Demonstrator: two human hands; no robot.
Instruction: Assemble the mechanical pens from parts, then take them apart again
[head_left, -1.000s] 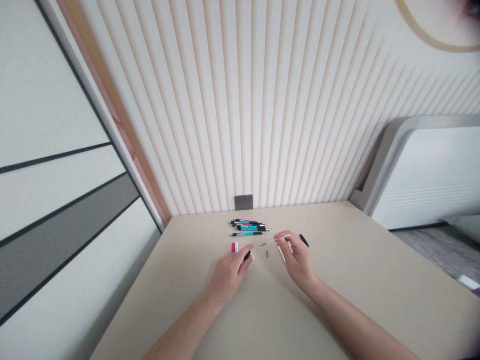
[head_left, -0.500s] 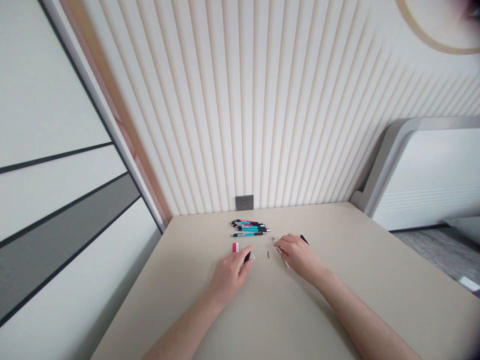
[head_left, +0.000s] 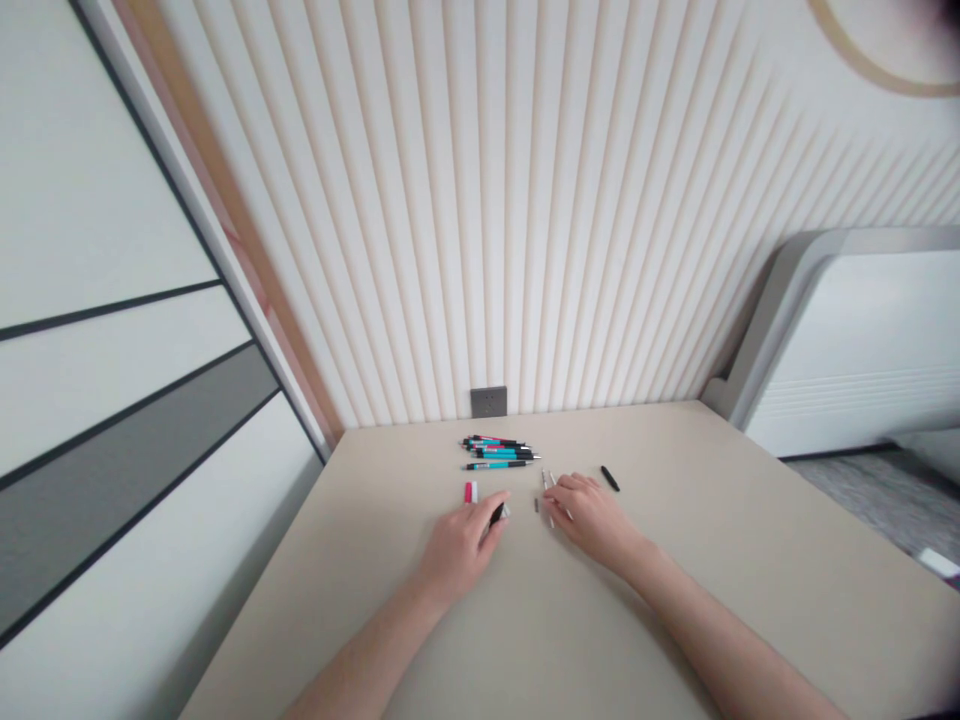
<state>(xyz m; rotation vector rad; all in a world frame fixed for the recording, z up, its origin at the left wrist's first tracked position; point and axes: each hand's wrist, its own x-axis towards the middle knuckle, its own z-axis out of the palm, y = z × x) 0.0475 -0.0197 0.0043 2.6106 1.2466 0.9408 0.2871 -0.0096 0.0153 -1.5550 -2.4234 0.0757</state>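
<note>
My left hand (head_left: pixel 459 545) is closed around a black pen piece (head_left: pixel 496 514), its thumb and fingers pinching it just above the table; a small pale bit shows beside it. My right hand (head_left: pixel 591 515) has bent fingers pressed together low over the table, with the fingertips on a thin pale rod (head_left: pixel 545 480). A second thin rod runs partly under those fingers. Left of the fingertips lies a small grey piece (head_left: pixel 536 505). Beyond my right hand rests a black tube-shaped pen piece (head_left: pixel 610 478). Red and white small blocks (head_left: pixel 470 492) lie beyond my left hand.
Several blue, red and black pens (head_left: pixel 495 449) lie in a pile toward the back of the beige table (head_left: pixel 510 640), with one blue-and-black pen (head_left: pixel 501 465) in front. A dark socket (head_left: pixel 489 402) sits on the ribbed wall behind.
My right hand has shifted slightly left and the thin rod at its fingertips now stands more upright in view. The black tube piece is now fully uncovered. My left hand keeps its hold.
</note>
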